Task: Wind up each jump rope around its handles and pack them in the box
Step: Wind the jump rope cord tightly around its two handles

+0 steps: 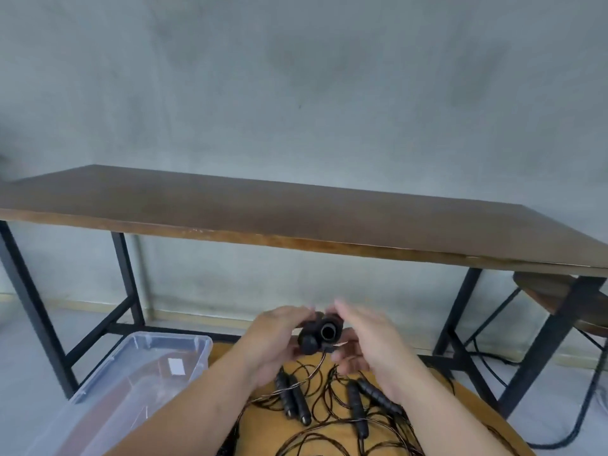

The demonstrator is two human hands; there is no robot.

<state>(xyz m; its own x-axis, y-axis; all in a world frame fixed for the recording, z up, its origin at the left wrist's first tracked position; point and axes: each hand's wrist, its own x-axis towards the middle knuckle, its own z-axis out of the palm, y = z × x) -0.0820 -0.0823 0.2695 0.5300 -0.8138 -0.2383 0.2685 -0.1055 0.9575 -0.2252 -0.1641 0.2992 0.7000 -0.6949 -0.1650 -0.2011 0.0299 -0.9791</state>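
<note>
Holding a pair of black cylindrical jump-rope handles (318,334) end-on: left hand (273,340) grip curled round them, right hand (368,343) fingers spread alongside, clear plastic box (138,383) lower left.

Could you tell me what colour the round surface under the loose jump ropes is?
Mustard yellow; the round surface shows in the head view.

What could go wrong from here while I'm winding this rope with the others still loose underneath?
1. The cord hanging from the paired handles in your left hand drops straight into the tangle of loose ropes on the round yellow surface; winding may drag others up or knot.
2. Your right hand looks open, so the turns may slacken.
3. The clear plastic box sits to your left, low; a loose bundle could unravel on the way.
</note>
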